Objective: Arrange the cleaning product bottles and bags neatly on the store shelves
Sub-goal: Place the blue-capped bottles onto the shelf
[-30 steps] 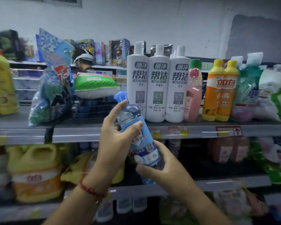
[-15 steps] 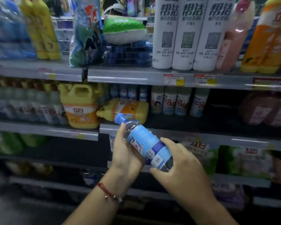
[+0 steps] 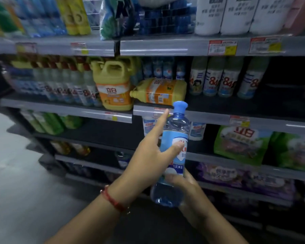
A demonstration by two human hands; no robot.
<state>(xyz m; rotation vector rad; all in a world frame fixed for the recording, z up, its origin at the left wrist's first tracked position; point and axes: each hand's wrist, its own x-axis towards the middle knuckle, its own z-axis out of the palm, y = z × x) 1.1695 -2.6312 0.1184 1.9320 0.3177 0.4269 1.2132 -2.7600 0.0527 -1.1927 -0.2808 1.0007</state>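
shelves (image 3: 209,117) stocked in rows, jug (image 3: 159,91) toppled on middle tier. bottle (image 3: 174,154) upright before them, gripped by both hands: left (image 3: 152,155) round label, right (image 3: 185,184) under base. mid-placement, probably; next calls for finding matching gap.

Floor (image 3: 21,182): pale grey, bare, left of the shelving.
Price tags (image 3: 222,47): red and yellow, on the shelf edges.
Wrist cord (image 3: 113,201): red.
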